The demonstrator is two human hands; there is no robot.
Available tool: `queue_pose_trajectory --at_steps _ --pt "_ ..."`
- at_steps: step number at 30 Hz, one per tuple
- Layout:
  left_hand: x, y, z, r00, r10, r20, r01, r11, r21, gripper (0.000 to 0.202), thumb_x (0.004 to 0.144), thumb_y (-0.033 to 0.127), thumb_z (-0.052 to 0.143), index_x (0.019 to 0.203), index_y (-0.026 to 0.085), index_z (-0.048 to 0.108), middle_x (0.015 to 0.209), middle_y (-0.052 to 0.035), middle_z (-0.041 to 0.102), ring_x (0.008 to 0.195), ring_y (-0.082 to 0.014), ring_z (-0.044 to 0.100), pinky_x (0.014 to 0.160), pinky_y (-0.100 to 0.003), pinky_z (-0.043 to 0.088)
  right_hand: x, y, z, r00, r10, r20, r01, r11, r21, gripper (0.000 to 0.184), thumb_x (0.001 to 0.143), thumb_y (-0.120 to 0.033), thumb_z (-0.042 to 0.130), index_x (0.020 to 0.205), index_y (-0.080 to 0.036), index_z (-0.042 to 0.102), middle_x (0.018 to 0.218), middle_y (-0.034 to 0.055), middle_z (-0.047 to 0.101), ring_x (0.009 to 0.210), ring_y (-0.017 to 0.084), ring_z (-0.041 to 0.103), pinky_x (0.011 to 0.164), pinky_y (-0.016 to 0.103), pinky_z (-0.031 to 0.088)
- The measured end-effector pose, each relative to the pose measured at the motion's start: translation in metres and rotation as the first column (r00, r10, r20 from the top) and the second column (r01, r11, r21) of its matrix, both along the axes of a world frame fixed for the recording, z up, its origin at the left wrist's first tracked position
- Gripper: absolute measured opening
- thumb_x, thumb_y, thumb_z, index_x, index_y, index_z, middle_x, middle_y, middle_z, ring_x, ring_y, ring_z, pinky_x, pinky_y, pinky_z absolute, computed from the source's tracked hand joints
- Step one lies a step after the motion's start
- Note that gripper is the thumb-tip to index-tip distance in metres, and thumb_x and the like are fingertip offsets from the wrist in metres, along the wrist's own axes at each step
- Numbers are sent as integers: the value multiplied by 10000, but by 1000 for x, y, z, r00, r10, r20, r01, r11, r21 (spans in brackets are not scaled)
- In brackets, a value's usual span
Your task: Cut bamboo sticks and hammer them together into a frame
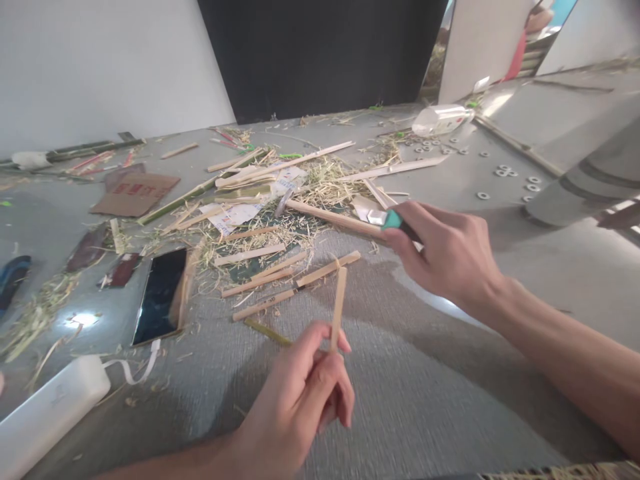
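Note:
My left hand, low in the middle of the head view, is closed round the lower end of a flat bamboo strip. The strip points up and away from me, its upper end free. To the right and farther out, my right hand grips a utility knife with a teal and black body. Its metal front end points left, apart from the strip. Just left of that hand is a wooden handle with a small metal head, looking like a hammer. Several cut bamboo pieces lie beyond my left hand.
Shavings and long split bamboo cover the table's middle. At left are a phone, a white power bank with a cable and brown sandpaper. A plastic bottle, small white rings and a grey cylinder stand or lie right.

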State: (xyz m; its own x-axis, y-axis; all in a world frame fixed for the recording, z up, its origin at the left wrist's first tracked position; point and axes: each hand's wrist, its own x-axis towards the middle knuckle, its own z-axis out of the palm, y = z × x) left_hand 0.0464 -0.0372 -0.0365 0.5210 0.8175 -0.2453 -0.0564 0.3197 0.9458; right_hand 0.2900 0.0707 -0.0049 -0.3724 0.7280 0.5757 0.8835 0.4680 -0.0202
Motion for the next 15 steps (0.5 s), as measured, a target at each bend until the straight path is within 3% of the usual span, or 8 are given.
queue_pose_trajectory --at_steps 4,8,12,15 --pt "-4 10 1 987 139 -77 -137 990 33 252 1078 474 417 1089 228 466 644 44 610 485 -75 432 474 -201 343 -9 -9 -6 965 262 -34 -263 962 -77 268 1048 -380 455 955 -165 586 729 8 601 552 117 467 501 279 295" --pt "-7 14 4 985 148 -93 -143 988 58 243 1081 458 417 1080 222 475 655 48 617 473 -62 434 486 -193 362 -28 -27 -13 891 454 20 -444 879 -176 317 1055 -420 446 983 -153 601 759 23 607 635 159 536 576 315 364" --pt "-6 9 4 988 130 -79 -125 990 67 252 1084 463 403 1042 221 464 643 45 606 481 -68 433 484 -193 358 -30 -28 -11 886 461 53 -451 882 -136 348 1051 -444 446 959 -151 611 782 39 632 658 171 563 584 324 378" --pt "-4 0 4 998 29 -57 -26 999 47 270 1084 477 385 1047 220 458 638 35 593 486 -77 417 477 -199 345 -15 -13 -6 960 274 49 -271 961 -54 298 1047 -403 470 949 -157 608 761 25 635 573 130 513 506 286 312"
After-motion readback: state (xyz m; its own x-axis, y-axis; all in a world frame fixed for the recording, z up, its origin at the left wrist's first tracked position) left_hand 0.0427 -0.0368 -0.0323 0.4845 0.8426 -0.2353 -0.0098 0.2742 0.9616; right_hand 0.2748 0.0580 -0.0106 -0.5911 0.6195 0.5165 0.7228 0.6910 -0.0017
